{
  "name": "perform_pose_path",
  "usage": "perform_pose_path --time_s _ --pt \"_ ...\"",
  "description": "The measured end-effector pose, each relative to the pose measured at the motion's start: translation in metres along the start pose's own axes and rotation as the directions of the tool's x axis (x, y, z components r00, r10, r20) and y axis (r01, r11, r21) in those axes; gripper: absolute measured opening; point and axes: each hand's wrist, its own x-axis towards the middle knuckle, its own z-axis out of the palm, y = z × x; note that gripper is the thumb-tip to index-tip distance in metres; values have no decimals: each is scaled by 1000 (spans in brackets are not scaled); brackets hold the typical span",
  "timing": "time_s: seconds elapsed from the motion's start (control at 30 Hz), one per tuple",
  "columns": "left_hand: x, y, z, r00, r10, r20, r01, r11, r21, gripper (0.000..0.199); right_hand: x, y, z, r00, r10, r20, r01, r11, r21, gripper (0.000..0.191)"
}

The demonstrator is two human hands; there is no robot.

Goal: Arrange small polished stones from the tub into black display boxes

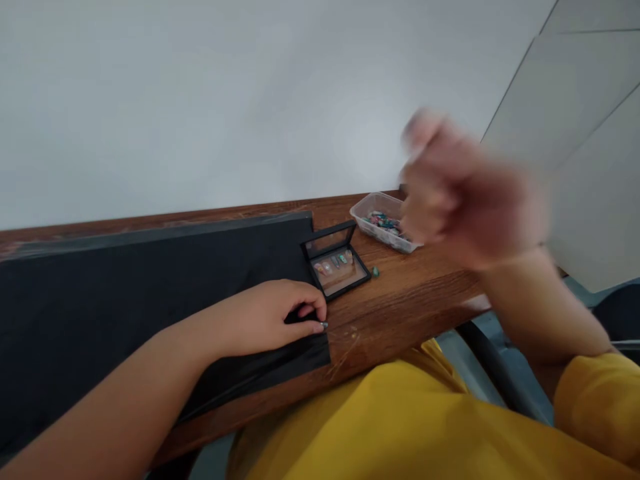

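My left hand (280,313) rests on the black mat near its right end, thumb and forefinger pinched on a small shiny piece that looks like a press-on nail (325,325). Just beyond those fingers a black case (345,288) stands with its windowed lid raised. Inside it several decorated press-on nails (335,261) lie in a row. My right hand (465,193) is up in the air on the right, in front of the clear plastic tub (385,235). Motion smears its fingers, which look curled; whether they hold anything is not visible.
Many small colourful pieces (384,221) fill the tub's bottom. A small green piece (376,272) lies beside the case on the wooden table (415,287). The black mat (125,293) covers the table's left part. A white wall (200,100) rises behind; a dark chair (620,310) is at far right.
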Motion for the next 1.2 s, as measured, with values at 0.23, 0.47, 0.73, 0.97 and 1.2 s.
perform_pose_path --time_s 0.23,0.47,0.73,0.97,1.2 --pt "1 2 -1 999 -27 22 26 1000 12 31 25 92 34 956 -214 199 274 894 -353 10" --pt "1 -3 0 1000 28 0 -28 999 -22 31 18 104 30 954 -132 268 281 697 -659 14" --pt "-1 -9 3 997 82 -9 -82 994 -79 31 8 107 43 892 -337 302 451 602 -659 3" --pt "-2 -4 2 1000 -18 8 18 1000 -14 32 9 106 44 902 -354 246 430 683 -590 5" --pt "-6 -5 6 996 30 -85 -27 999 38 31 9 104 41 917 -287 277 397 718 -571 7"
